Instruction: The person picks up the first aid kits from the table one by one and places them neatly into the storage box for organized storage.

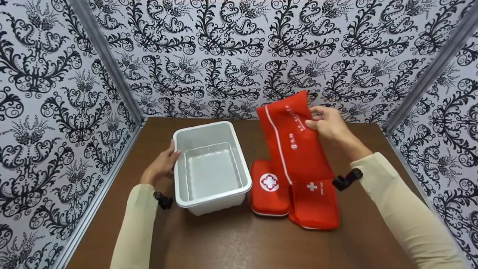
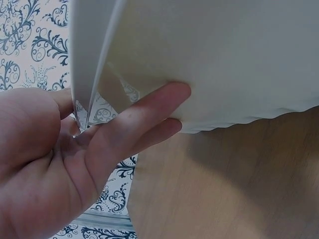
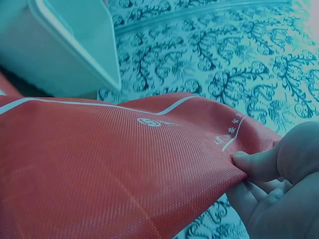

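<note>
My left hand (image 1: pixel 163 164) grips the left rim of a white plastic tub (image 1: pixel 244 172). In the left wrist view, the fingers (image 2: pixel 144 112) lie against the tub's outer wall and the thumb is partly hidden behind the rim. A flat red fabric pouch (image 1: pixel 298 149) with white piping and print hangs from my right hand (image 1: pixel 328 125), pinched at its upper right edge between thumb and fingers. Below it lie a red first-aid case (image 1: pixel 267 198) with a white cross emblem and a red first-aid pouch (image 1: pixel 315 209). Whether the raised pouch touches them, I cannot tell.
The brown wooden table (image 1: pixel 224 243) bears all of these. The case stands close against the tub's right side. Black-and-white patterned walls (image 1: pixel 231 59) enclose the table at the back and sides, with grey strips at the corners.
</note>
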A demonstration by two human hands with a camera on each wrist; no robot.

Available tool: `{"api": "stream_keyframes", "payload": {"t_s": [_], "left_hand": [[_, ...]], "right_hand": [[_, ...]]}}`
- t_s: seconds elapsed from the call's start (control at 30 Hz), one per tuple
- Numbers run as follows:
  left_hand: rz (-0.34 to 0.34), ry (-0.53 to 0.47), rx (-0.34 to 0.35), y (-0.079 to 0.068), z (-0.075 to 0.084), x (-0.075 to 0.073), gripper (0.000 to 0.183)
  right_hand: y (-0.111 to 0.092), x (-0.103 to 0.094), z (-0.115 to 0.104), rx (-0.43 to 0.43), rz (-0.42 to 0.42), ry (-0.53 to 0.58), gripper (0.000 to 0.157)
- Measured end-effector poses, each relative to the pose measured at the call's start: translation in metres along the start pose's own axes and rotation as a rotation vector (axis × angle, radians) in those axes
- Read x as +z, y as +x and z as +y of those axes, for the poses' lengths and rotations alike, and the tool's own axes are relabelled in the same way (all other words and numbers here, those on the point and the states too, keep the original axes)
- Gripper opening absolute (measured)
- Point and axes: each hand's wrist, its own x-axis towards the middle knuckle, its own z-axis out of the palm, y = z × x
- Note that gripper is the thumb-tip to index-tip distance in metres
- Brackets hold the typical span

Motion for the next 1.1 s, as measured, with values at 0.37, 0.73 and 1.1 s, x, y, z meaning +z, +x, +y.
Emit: {"api": "stream_keyframes", "payload": {"t_s": [0.37,0.73,1.1], "left_hand": [[-0.01,-0.046,-0.058,-0.001,-0.001,0.002,0.068],[-0.005,-0.075,-0.054,-0.001,0.002,0.003,0.068],[0.018,-0.039,-0.031,-0.001,0.001,0.002,0.068]], "right_hand": [[0.007,0.032,-0.02,0.001,-0.077,0.209,0.045],[0.017,0.053,-0.046,0.028,-0.118,0.343,0.042],[0.02,0.075,-0.072,0.03,-0.092,0.436,0.039]]}}
